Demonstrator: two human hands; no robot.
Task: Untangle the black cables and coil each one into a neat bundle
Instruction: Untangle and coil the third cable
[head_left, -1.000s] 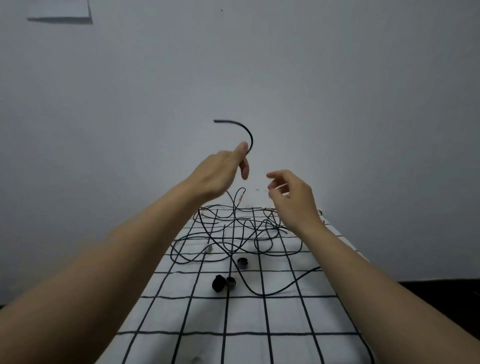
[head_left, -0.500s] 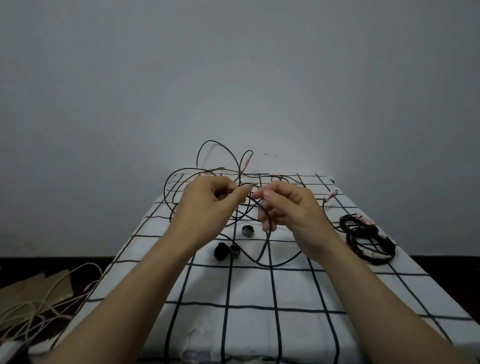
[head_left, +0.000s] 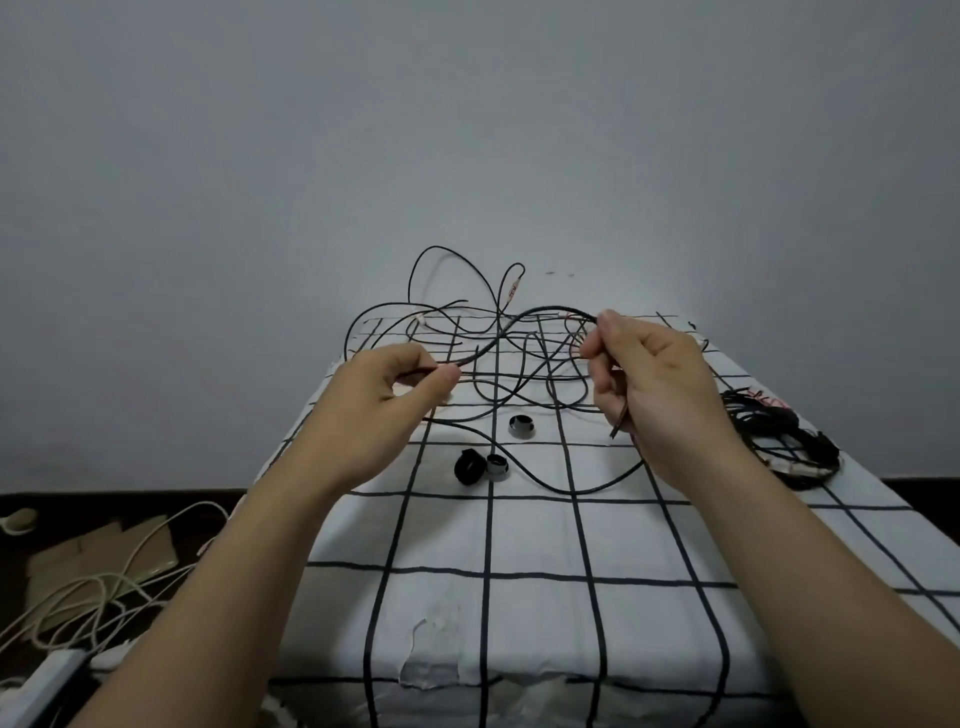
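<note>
Left hand (head_left: 387, 397) and right hand (head_left: 657, 387) each pinch one black cable (head_left: 519, 325) arching between them, raised above the tangled cables (head_left: 498, 384) on the grid-patterned worktop (head_left: 545, 571); a coiled bundle (head_left: 779, 441) lies right.

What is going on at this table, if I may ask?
A person is at work over a checked tablecloth. The left hand pinches one black cable, and the right hand grips the same cable further along, holding that stretch above the loose tangle. One coiled bundle already lies at the cloth's right edge; the tangle is not yet sorted.
</note>
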